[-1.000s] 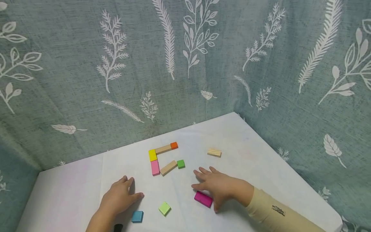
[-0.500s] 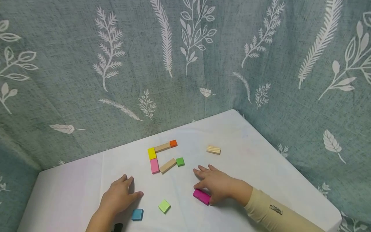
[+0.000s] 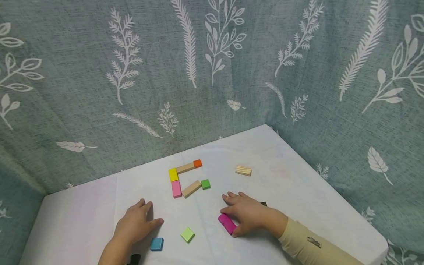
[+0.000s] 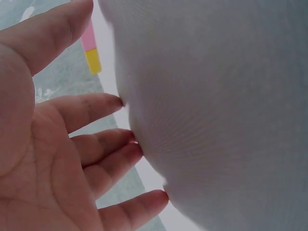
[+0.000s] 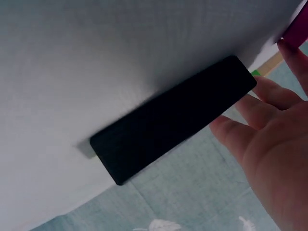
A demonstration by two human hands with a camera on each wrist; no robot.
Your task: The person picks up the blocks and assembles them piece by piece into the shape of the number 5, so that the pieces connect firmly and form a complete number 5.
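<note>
The magenta block (image 3: 226,223), right of the lime block (image 3: 187,235) on the surface (image 3: 285,180), has been turned and is pinched at its ends by the right hand (image 3: 248,213); its angle is apparently being adjusted. The left hand (image 3: 135,223) is spread wide, unloaded.

Magenta block (image 3: 227,223) now sits at a steeper angle and a touch further left than a second ago. The right hand (image 3: 248,214), spread wide back then, now pinches its ends, and a dark object (image 3: 264,203) peeks out behind it.
</note>
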